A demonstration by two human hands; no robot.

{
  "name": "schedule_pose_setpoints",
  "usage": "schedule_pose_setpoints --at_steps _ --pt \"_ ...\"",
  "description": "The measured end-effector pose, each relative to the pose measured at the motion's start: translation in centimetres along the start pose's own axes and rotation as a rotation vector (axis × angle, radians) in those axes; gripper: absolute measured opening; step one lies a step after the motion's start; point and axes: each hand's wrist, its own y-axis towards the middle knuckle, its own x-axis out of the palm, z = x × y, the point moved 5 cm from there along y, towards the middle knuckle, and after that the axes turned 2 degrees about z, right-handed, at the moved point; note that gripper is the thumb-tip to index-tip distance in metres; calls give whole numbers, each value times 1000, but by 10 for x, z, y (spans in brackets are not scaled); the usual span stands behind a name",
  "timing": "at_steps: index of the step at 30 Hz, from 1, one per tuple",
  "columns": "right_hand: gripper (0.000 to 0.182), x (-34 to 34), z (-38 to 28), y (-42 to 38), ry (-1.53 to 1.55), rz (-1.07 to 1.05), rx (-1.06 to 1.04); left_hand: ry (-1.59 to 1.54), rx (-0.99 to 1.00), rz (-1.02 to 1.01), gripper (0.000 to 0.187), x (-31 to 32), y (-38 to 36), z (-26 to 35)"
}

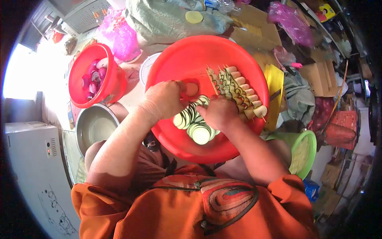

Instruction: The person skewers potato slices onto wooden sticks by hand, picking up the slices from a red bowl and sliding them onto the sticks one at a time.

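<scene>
A large red basin (175,139) lies in front of me, between my legs. My left hand (164,99) is over its left side, fingers curled and closed; what they hold, if anything, is hidden. Beside these fingers is a small round pinkish-brown piece (191,89). Green-rimmed pale slices, seemingly zucchini (200,133), lie in overlapping rows below and between my hands. My right hand (221,112) is closed next to them, its fingertips mostly out of sight. Just beyond it, several skewers (238,88) threaded with wavy green-edged slices and pale round pieces lie on the basin's right side.
A red bucket (108,55) of purple onions (94,77) stands at the left, above a metal bowl (95,126). A yellow container (274,95) and a green bucket (312,157) are at the right. A white appliance (38,159) stands far left; sacks (159,24) and cardboard (254,28) lie beyond.
</scene>
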Motion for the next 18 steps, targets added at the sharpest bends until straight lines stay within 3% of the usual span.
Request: schedule_pose_setpoints --at_steps 11,14,16,18 --pt "53 -4 6 9 53 17 29 -142 -72 97 39 -15 -2 -9" --pt "47 3 13 8 70 -67 0 -135 -48 155 39 -15 1 -12" --pt "33 10 18 10 108 113 -116 -133 -21 155 39 -14 4 -11" --pt "27 5 20 7 190 154 -178 -129 -14 165 39 -12 6 -10"
